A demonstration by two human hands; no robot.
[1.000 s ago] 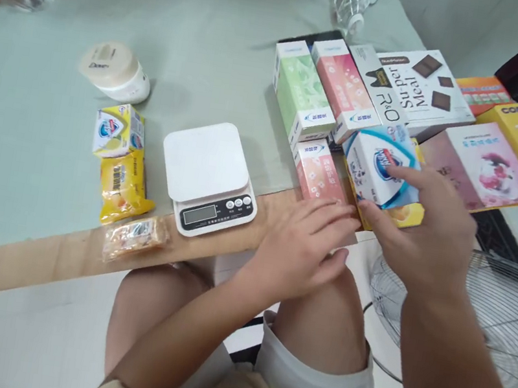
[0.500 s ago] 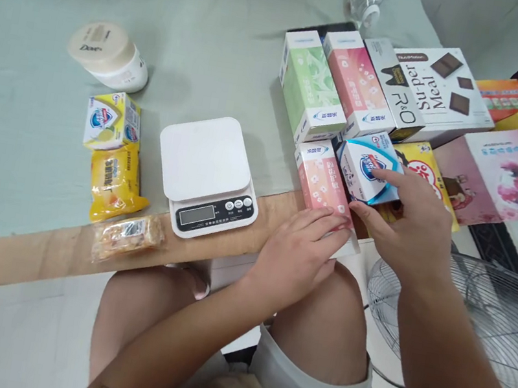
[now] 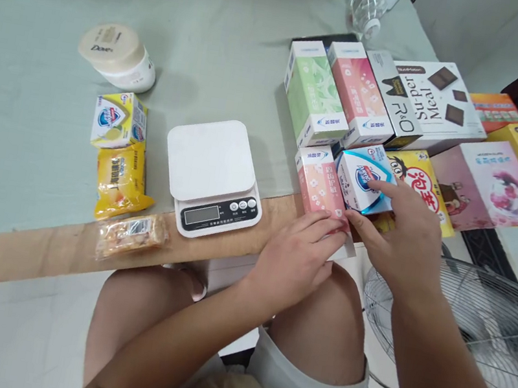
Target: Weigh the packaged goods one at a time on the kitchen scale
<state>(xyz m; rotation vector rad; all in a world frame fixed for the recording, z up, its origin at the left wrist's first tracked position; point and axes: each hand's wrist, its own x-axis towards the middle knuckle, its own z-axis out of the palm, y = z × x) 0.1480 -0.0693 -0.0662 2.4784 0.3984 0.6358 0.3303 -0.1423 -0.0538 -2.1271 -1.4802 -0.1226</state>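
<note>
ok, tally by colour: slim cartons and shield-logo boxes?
Slim pink-white cardboard cartons: 2
Slim green-white cardboard carton: 1
Slim silver cardboard carton: 1
Blue-white cardboard shield-logo box: 1
Yellow-white cardboard shield-logo box: 1
Total: 6

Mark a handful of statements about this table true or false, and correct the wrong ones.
1. The right hand touches the white-and-blue soap box. True.
2. Both hands are on the same box. False: the left hand is on the small pink box.
3. The yellow packet lies between the yellow-and-white soap box and the clear-wrapped snack. True.
4. A jar lies on its side. False: the Dove jar stands upright.
</note>
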